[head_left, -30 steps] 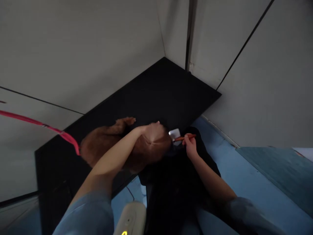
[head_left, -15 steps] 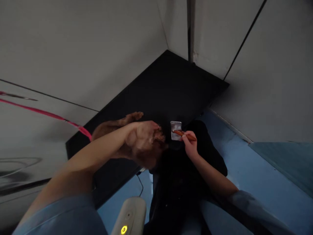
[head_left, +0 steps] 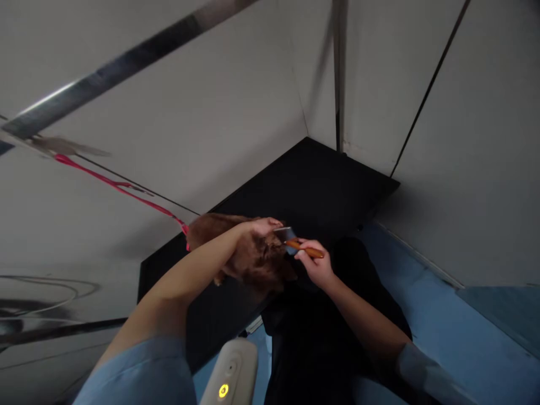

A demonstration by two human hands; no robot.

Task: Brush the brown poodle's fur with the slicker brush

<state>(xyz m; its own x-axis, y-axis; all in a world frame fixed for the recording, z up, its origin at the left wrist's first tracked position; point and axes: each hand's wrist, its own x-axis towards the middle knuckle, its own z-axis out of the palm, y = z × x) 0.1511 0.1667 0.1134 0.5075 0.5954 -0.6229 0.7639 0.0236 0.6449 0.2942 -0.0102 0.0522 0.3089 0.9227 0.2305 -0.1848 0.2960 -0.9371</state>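
A brown curly-haired dog [head_left: 219,228] is on the black table [head_left: 312,185], with a pink leash [head_left: 122,188] running up left from it. My left hand [head_left: 265,226] is closed on a part of the dog, seemingly a leg or paw, whose fur shows below the fingers. My right hand [head_left: 316,261] grips the orange handle of a slicker brush [head_left: 291,239]. The flat brush head touches or nearly touches the fur beside my left hand; the exact contact is unclear.
A metal bar [head_left: 126,62] crosses the upper left and holds the leash. A white device with a yellow light [head_left: 232,371] is at the bottom, near me. Grey walls [head_left: 464,140] stand behind the table, and a blue floor [head_left: 447,304] shows at right.
The brush has moved left to the fur by my left hand, and its head has turned. The view has shifted, so the metal bar now shows.
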